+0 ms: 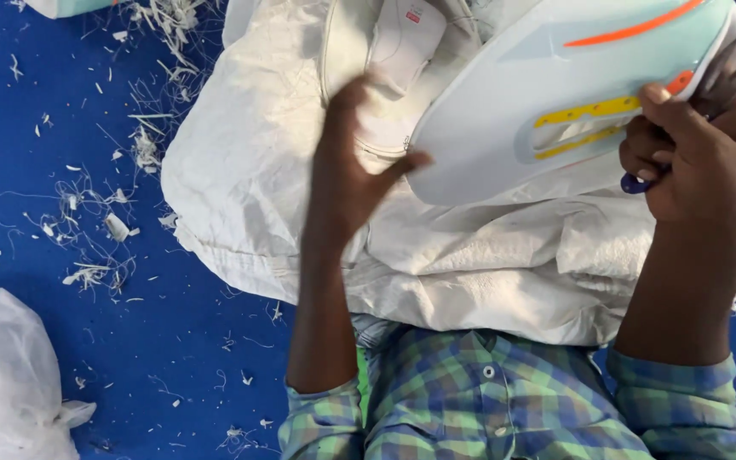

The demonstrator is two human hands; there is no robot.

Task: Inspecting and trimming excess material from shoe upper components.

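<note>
in the head view, one shoe sole [504,111], pale mint and white with an orange stripe and a yellow-edged slot, is seen at the far right, above a white sack [487,255] that lies across the lap. its long axis runs from the near left up to the far right, the rounded end pointing near and left. the right hand [696,158] is raised with the forearm upright in the scene and is closed on the sole's right edge, thumb on top; a pair of scissors [730,72] with a blue handle is also held in this grip, blades pointing far and right. the left hand [351,170] is blurred, fingers spread wide and holding nothing, its thumb tip just beside the sole's rounded end; whether it touches cannot be told. a second, white sole-like piece [389,64] lies in the sack beyond that hand. two checked sleeves are seen near. white trimmings [87,213] are scattered over the blue floor [27,111] at left, and one clear plastic bag [6,375] lies near left.
</note>
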